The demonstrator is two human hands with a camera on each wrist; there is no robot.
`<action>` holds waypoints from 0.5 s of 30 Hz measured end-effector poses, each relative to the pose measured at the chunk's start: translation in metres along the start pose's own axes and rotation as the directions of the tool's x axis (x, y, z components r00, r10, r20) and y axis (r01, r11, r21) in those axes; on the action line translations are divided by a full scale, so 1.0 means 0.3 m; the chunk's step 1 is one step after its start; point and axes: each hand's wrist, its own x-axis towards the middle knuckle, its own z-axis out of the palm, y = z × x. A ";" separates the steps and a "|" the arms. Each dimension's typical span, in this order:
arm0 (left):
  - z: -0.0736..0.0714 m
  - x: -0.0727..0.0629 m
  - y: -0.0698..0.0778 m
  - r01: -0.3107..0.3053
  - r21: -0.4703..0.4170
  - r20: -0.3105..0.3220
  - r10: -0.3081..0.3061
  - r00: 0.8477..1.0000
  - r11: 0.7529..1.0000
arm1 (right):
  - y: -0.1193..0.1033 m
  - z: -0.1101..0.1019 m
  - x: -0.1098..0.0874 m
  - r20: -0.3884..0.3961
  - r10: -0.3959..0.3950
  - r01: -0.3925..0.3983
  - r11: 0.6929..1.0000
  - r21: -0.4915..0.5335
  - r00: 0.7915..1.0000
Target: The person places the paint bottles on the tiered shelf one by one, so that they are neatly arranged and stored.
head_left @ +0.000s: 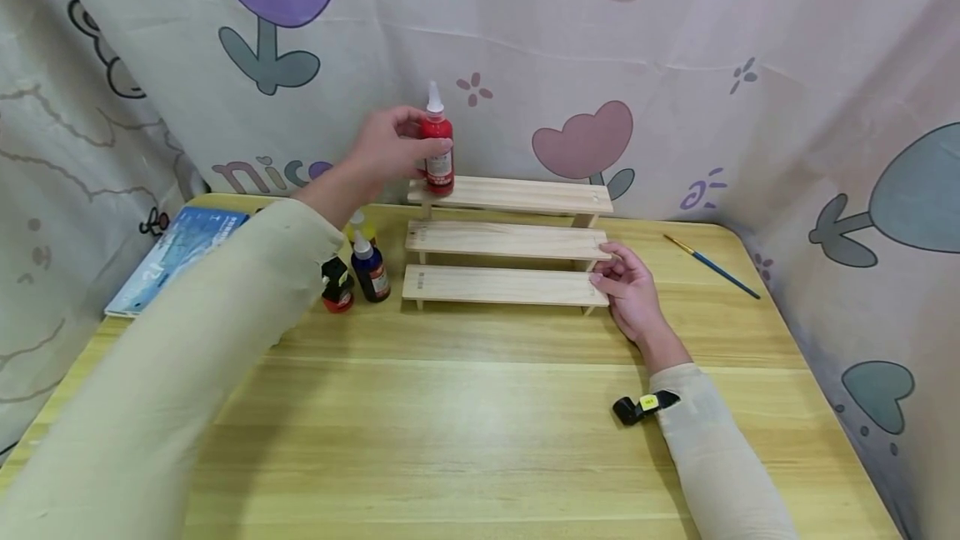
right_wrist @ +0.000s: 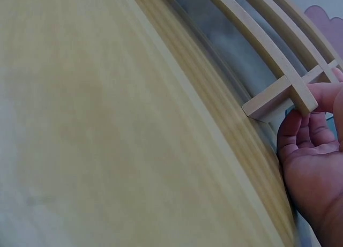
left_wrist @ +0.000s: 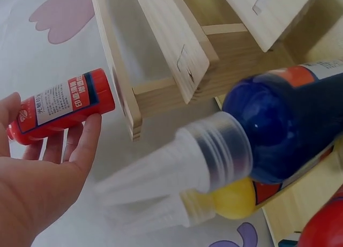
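My left hand [head_left: 386,144] grips a red squeeze bottle [head_left: 440,169] with a pointed white cap, upright at the left end of the top tier of a three-step wooden rack [head_left: 510,240]. In the left wrist view, the base of the red bottle [left_wrist: 102,91] is right at that tier's end, thumb and fingers on either side of it. At the rack's right end, my right hand [head_left: 633,294] pinches the edge of the lowest board. The right wrist view shows thumb and fingers around the corner of the board [right_wrist: 303,97].
Left of the rack stand a blue bottle [head_left: 371,277], a yellow bottle [head_left: 365,229] and another red bottle [head_left: 339,304], partly behind the left sleeve. A blue book [head_left: 176,252] lies at the far left, a paintbrush [head_left: 712,266] at the right. A patterned curtain [head_left: 495,40] hangs behind.
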 end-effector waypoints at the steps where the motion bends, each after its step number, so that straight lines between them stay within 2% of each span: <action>1: 0.003 0.000 0.001 -0.005 0.009 0.001 0.005 1.000 1.000 | 0.000 0.001 -0.001 -0.002 0.001 -0.001 1.000 0.000 1.000; 15: 0.036 0.003 0.007 -0.005 0.048 0.000 0.005 1.000 0.999 | -0.009 0.003 -0.005 0.010 0.002 -0.002 1.000 -0.005 1.000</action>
